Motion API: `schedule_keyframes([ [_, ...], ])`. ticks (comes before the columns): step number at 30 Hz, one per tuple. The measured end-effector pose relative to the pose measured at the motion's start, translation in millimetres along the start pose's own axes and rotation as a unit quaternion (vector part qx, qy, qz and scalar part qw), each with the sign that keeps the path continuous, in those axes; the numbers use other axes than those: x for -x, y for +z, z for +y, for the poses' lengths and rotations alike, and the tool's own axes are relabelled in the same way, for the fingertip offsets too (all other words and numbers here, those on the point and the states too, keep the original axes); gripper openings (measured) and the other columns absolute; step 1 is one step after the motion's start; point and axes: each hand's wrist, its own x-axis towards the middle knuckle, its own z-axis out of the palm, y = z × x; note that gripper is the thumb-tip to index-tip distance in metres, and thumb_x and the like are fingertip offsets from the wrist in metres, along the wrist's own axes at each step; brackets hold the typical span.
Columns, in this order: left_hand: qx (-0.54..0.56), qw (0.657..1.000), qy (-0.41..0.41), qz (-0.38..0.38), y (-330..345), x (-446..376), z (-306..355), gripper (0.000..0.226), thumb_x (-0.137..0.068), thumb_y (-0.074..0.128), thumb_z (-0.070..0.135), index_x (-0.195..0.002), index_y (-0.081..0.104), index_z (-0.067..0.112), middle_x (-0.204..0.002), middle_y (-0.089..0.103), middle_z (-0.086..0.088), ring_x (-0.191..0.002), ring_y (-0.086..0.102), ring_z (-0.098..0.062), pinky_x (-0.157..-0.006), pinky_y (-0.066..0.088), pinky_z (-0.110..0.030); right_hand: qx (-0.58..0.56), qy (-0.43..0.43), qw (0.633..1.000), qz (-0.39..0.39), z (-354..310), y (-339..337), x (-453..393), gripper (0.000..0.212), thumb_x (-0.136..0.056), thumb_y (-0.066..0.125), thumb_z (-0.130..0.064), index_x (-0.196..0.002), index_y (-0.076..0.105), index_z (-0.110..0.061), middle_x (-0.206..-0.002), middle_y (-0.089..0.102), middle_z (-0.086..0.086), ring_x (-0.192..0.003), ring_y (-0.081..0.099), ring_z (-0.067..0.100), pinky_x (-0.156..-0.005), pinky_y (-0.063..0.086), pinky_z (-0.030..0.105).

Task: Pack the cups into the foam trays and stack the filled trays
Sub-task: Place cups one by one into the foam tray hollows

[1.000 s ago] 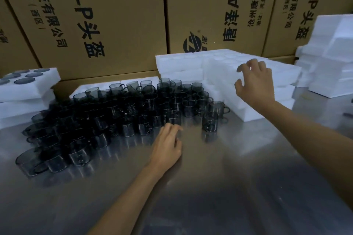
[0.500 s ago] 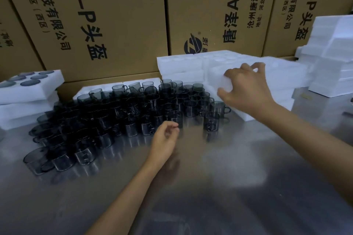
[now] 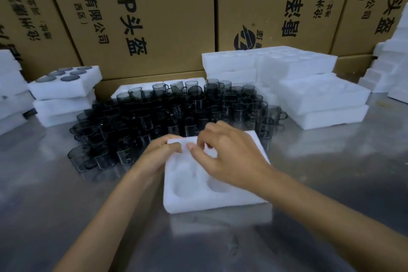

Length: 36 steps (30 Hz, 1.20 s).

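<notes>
Since half a second ago, a foam tray [image 3: 198,185] has come off the right-hand pile and is now lying on the steel table [image 3: 66,216] in front of the person; the right hand [image 3: 229,157] is curling over its far part, fingers bent onto the foam; the left hand [image 3: 159,154] is gripping the tray's far left corner; the dark cups [image 3: 176,112] are standing clustered just behind it; empty trays [image 3: 309,86] are sitting stacked at right; filled trays [image 3: 64,88] are sitting stacked at left, before cardboard boxes [image 3: 154,17].
</notes>
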Motion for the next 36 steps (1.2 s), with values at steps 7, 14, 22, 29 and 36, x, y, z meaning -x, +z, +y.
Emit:
schedule_keyframes([
  [7,-0.057,0.985,-0.027,0.158,-13.4,-18.5,-14.0,0.023,-0.082,0.063,0.006,-0.089,0.075,0.025,-0.105,0.072,-0.013,-0.088,0.069,-0.03,-0.079,0.056,-0.043,0.198,0.311,0.911,-0.186,140.3,-3.3,-34.7,0.041,-0.09,0.053,-0.032,-0.127,0.056,-0.014,-0.135,0.045,0.015,-0.128,0.039,0.036,-0.104,0.04,0.042],
  [14,-0.09,0.986,-0.01,0.143,4.5,-17.4,-22.2,0.016,-0.086,0.063,0.02,-0.086,0.074,0.032,-0.11,0.069,-0.006,-0.106,0.064,-0.029,-0.1,0.05,-0.05,0.171,0.267,0.932,-0.176,170.9,-3.1,-20.5,0.023,-0.089,0.059,-0.018,-0.107,0.07,-0.027,-0.126,0.051,0.005,-0.109,0.056,0.032,-0.089,0.05,0.037],
  [22,-0.12,0.974,0.073,0.178,-4.4,-15.1,-7.2,0.014,-0.095,0.061,0.019,-0.095,0.072,0.026,-0.102,0.072,0.002,-0.091,0.067,-0.013,-0.081,0.054,-0.031,0.032,0.093,0.994,-0.05,96.5,-36.1,-42.7,0.025,-0.089,0.065,-0.016,-0.112,0.07,-0.023,-0.122,0.056,-0.001,-0.088,0.062,0.02,-0.08,0.049,0.037],
  [29,-0.11,0.984,0.121,0.072,-5.6,2.9,7.7,0.016,-0.094,0.065,0.03,-0.104,0.076,0.027,-0.105,0.075,0.004,-0.102,0.069,-0.011,-0.094,0.052,-0.039,-0.06,0.031,0.988,-0.142,12.5,16.5,-36.0,0.015,-0.086,0.07,-0.033,-0.1,0.072,-0.03,-0.104,0.05,-0.006,-0.09,0.057,0.015,-0.08,0.052,0.041],
  [36,-0.089,0.987,0.121,0.051,-7.5,-1.0,0.3,0.038,-0.08,0.072,0.046,-0.113,0.074,0.028,-0.112,0.074,-0.002,-0.113,0.067,-0.022,-0.105,0.046,-0.052,-0.071,0.072,0.989,-0.109,18.2,33.3,-33.9,0.022,-0.082,0.072,-0.046,-0.098,0.072,-0.03,-0.099,0.051,-0.008,-0.085,0.047,0.007,-0.069,0.04,0.029],
])
